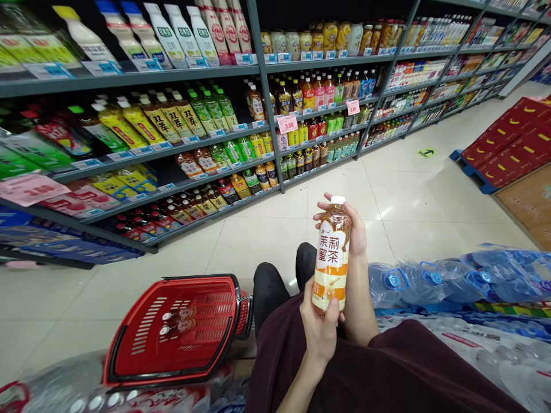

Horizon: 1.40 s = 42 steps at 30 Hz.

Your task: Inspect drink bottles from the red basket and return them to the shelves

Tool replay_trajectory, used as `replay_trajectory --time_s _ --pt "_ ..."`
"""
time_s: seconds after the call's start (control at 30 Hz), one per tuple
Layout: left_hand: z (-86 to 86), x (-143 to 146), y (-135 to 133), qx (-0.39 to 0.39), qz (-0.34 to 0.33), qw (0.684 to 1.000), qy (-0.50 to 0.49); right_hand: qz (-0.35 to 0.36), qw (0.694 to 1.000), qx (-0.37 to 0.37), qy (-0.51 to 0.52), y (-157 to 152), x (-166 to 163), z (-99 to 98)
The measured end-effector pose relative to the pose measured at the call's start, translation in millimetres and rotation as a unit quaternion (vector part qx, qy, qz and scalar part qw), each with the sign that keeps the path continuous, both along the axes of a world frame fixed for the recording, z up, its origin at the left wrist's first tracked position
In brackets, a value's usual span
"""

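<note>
A bottle of tea [330, 258] with a white cap and an orange-and-cream label is held upright-looking in front of my lap, label towards me. My left hand [321, 324] grips its base, thumb across the lower label. Behind the upper part, my right hand [356, 229] wraps round from the right, and its fingertips show on the far left side of the bottle. To the left is a red shopping basket [148, 355] with black edges, and small bottles [186, 319] of brown drink with white caps lie in it.
Shelves of bottled drinks [206, 112] run along the far side of the tiled aisle [267, 232]. Wrapped packs of large water bottles [434, 281] lie at my right. Red cartons [508, 140] stand on a blue pallet [473, 172] at the far right.
</note>
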<state>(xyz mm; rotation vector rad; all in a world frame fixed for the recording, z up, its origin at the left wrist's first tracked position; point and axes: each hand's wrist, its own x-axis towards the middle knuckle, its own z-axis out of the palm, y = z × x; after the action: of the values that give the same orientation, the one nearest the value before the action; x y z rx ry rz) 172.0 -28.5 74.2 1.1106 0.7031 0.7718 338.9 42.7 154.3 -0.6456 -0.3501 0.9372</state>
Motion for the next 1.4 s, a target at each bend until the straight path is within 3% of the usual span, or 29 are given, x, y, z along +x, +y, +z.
replay_trajectory --time_s 0.13,0.43,0.77,0.9,1.03,1.17,1.23,1.4 --pt "3.0 0.5 -2.2 -0.009 -0.008 0.999 -0.034 -0.001 1.0 -0.006 -0.012 0.7 -1.2 -2.5" --pt "8.2 2.4 -2.3 -0.021 -0.008 1.0 -0.007 -0.01 1.0 -0.007 -0.013 -0.9 0.9 -0.8" --pt "2.4 2.2 -3.3 -0.02 0.0 1.0 -0.02 -0.007 1.0 0.006 -0.021 -1.1 2.3 -1.1" --pt "1.7 2.1 -3.1 0.006 0.054 0.998 0.013 0.04 0.998 0.009 -0.049 -1.9 4.3 -5.2" --pt "-3.6 3.6 5.0 0.103 0.153 0.981 0.054 0.051 0.994 -0.036 -0.085 0.4 4.6 -13.0" --pt "-5.0 -0.3 20.5 0.273 0.267 0.917 0.116 -0.025 0.982 -0.116 -0.147 5.4 1.5 -18.0" --pt "-1.1 -5.6 28.9 0.366 0.314 0.864 0.143 -0.004 0.983 -0.124 -0.134 7.6 -0.8 -17.3" --pt "-0.7 -28.7 39.7 0.624 0.353 0.686 0.127 0.115 0.992 0.0 0.055 17.0 -9.9 -24.7"
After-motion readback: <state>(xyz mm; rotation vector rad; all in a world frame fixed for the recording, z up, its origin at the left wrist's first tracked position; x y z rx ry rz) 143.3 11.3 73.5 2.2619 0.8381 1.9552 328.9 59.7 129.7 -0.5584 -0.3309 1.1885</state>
